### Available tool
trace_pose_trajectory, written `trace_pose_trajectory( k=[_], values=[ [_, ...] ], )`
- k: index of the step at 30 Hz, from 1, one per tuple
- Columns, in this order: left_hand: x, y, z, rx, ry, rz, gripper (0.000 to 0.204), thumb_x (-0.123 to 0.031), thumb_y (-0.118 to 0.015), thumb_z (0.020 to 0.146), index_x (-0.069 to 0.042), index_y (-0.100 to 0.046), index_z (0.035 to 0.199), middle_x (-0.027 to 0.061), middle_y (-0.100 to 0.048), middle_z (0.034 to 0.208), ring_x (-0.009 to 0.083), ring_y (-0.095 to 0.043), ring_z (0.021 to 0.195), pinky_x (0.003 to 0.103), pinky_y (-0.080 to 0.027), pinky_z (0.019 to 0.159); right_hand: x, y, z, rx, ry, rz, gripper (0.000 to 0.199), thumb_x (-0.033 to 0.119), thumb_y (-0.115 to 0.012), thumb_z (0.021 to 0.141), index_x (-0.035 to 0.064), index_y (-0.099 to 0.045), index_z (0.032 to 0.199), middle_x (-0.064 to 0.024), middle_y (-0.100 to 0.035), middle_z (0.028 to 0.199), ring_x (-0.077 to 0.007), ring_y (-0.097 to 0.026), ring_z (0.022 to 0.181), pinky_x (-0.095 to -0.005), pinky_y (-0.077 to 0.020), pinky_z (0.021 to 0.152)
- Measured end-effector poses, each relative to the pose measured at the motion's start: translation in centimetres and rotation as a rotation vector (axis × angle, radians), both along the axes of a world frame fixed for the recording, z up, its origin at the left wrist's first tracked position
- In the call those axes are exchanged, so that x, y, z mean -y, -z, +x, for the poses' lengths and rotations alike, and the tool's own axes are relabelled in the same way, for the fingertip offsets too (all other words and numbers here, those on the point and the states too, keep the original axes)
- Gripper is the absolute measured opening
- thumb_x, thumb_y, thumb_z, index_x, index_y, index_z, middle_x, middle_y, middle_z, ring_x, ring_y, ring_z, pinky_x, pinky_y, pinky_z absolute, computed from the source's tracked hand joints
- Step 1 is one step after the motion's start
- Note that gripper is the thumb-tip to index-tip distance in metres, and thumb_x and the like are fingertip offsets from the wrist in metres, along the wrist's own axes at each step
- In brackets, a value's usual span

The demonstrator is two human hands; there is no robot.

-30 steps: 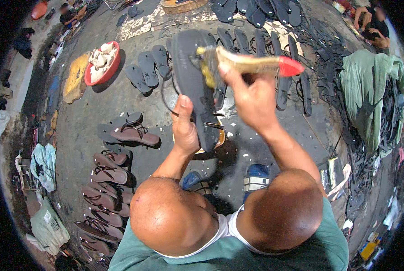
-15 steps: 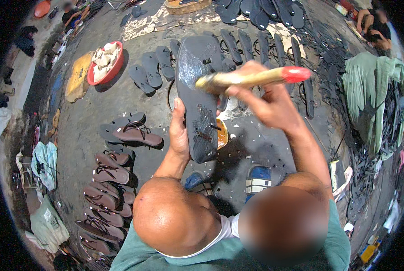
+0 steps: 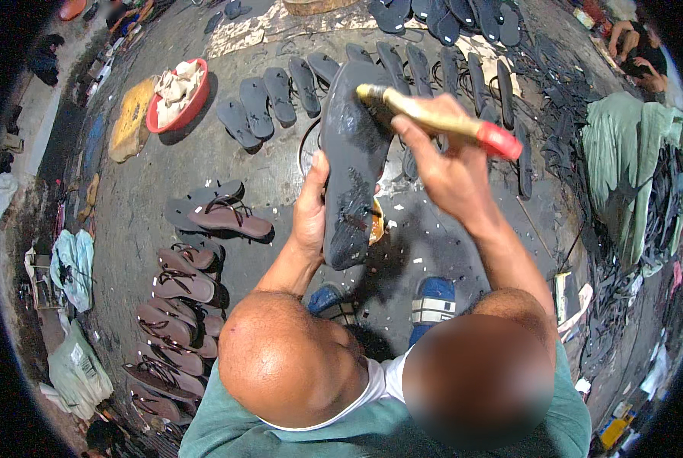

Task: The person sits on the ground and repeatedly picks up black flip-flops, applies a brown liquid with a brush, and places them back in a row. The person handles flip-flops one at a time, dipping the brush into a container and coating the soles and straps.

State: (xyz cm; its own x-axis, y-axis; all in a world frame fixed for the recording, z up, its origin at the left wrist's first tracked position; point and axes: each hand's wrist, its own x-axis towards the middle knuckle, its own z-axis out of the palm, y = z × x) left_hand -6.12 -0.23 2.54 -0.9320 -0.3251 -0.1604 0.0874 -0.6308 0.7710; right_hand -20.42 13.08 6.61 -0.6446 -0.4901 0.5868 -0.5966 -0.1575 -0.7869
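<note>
A dark grey sandal sole [image 3: 351,179] is gripped along its left edge by my left hand [image 3: 309,210], its underside facing up. Glossy wet patches show on its wider far part, and the nearer end looks dark and rough. My right hand [image 3: 450,164] is closed round the pale handle of a paintbrush [image 3: 425,114] with a red end. The yellowish bristles touch the sole close to its far end. Partly hidden behind the sole is a small container of amber stuff [image 3: 376,223] on the floor.
Rows of black sandals [image 3: 279,95] lie beyond my hands; brown sandals [image 3: 185,284] line the left. A red basin [image 3: 180,107] of pale scraps stands by a yellow block [image 3: 132,122]. Green cloth [image 3: 624,160] and black strips are heaped at right. Other people sit at the far corners.
The brush has moved up the sole toward its far end. The sole has shifted slightly right and turned a little, with my left hand still on it.
</note>
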Motion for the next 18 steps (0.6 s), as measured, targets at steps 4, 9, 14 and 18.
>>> trace_pose_trajectory(
  k=[4, 9, 14, 18],
  values=[
    [-0.7, -1.0, -1.4, -0.111, -0.086, 0.185, 0.062, -0.061, -0.041, 0.099, -0.008, -0.058, 0.126, 0.0103, -0.066, 0.113, 0.0212, -0.067, 0.102, 0.039, -0.057, 0.087, -0.5, 2.2, 2.6, 0.076, -0.072, 0.067, 0.02, 0.011, -0.073, 0.088, 0.0029, -0.071, 0.106, -0.01, -0.068, 0.098, -0.0236, -0.067, 0.089, -0.0345, -0.0513, 0.08],
    [1.3, -0.6, -1.2, -0.081, -0.187, 0.192, 0.061, -0.061, -0.047, 0.098, -0.005, -0.059, 0.122, 0.0088, -0.067, 0.107, 0.0197, -0.066, 0.095, 0.035, -0.054, 0.087, 0.3, 3.4, 3.5, -0.059, -0.283, -0.009, 0.024, 0.014, -0.073, 0.087, 0.0053, -0.07, 0.109, -0.0097, -0.066, 0.094, -0.025, -0.065, 0.085, -0.0365, -0.05, 0.073],
    [3.8, -0.8, -1.5, -0.153, -0.377, 0.15, 0.064, -0.06, -0.053, 0.095, -0.004, -0.058, 0.124, 0.0124, -0.069, 0.107, 0.0219, -0.068, 0.093, 0.035, -0.058, 0.083, -2.0, 4.8, 4.8, -0.12, -0.444, 0.225, 0.023, 0.012, -0.074, 0.085, 0.0078, -0.072, 0.107, -0.0063, -0.07, 0.103, -0.0249, -0.063, 0.089, -0.0392, -0.0437, 0.079],
    [7.7, 1.7, -2.0, -0.165, -0.342, 0.187, 0.068, -0.062, -0.056, 0.092, -0.003, -0.058, 0.124, 0.0119, -0.069, 0.106, 0.0216, -0.069, 0.091, 0.034, -0.059, 0.079, -2.6, 4.4, 4.5, -0.018, -0.564, 0.137, 0.024, 0.009, -0.073, 0.085, 0.0064, -0.069, 0.109, -0.0086, -0.069, 0.103, -0.0221, -0.063, 0.092, -0.037, -0.0456, 0.082]
  ],
)
